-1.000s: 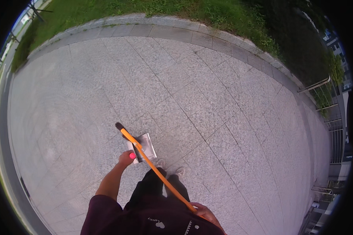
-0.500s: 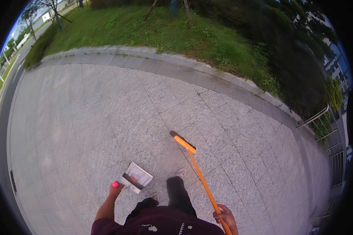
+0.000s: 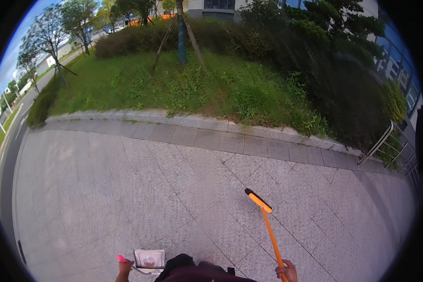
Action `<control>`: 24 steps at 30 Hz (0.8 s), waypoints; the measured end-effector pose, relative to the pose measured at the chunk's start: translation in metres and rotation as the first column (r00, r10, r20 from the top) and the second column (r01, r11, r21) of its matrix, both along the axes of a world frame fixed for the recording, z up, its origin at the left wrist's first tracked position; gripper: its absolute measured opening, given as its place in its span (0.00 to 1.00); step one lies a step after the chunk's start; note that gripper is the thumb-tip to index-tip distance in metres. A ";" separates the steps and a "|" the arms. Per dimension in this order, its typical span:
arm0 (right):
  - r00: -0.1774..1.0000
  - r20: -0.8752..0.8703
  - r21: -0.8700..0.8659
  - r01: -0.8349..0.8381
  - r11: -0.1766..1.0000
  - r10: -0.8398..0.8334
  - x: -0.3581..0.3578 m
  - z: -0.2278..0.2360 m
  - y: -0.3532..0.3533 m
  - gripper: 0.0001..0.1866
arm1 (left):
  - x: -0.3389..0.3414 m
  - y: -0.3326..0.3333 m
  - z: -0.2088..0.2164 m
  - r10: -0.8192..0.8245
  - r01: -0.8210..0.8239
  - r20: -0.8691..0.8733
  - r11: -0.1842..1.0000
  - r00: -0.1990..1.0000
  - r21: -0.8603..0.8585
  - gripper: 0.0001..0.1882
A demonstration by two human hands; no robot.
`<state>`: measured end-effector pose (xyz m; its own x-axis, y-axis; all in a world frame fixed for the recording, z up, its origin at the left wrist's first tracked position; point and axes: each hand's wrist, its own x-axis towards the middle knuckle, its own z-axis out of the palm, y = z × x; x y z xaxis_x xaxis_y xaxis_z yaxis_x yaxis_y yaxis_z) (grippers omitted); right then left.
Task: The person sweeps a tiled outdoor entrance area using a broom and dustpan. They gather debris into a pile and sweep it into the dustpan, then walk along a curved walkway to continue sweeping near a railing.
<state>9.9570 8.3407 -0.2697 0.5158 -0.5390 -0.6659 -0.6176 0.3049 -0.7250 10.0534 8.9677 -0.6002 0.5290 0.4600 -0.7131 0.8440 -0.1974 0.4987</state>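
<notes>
My left hand, at the lower edge, is closed round the handle of a pale long-handled dustpan; the handle's pink tip sticks out above my fist. Inside the pan lies a small clear roundish item with some orange on it, too small to name. Off to the right, my right hand grips the orange stick of a broom. The broom's orange head with dark bristles points ahead of me, above or on the paving; contact with the ground cannot be made out.
Grey stone paving spreads around me. Ahead, a low curb borders a grass bed with bushes and a propped tree. A metal railing stands at right, a road at far left.
The view has tilted upward, showing more trees and buildings. The broom head now lies farther right. The dustpan sits lower in view, closer to the bottom edge. Both hands keep their holds.
</notes>
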 end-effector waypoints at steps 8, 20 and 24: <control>0.996 0.073 0.063 0.043 0.997 -0.048 0.115 -0.004 -0.020 0.34 | 0.105 -0.055 -0.010 0.095 -0.096 0.014 0.995 0.995 0.012 0.11; 0.998 0.033 0.119 0.050 0.992 -0.055 0.292 0.032 -0.026 0.16 | 0.381 -0.193 -0.010 -0.148 0.149 0.041 0.989 0.988 -0.013 0.18; 0.992 0.026 0.222 0.117 0.968 -0.125 0.306 0.032 -0.077 0.11 | 0.451 -0.245 -0.009 -0.232 0.229 0.196 0.973 0.953 0.038 0.20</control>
<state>10.2634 8.2639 -0.2378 0.4837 -0.4422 -0.7553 -0.5387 0.5297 -0.6551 10.5046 8.7227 -0.6090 0.7518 0.3179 -0.5778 0.6592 -0.3835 0.6468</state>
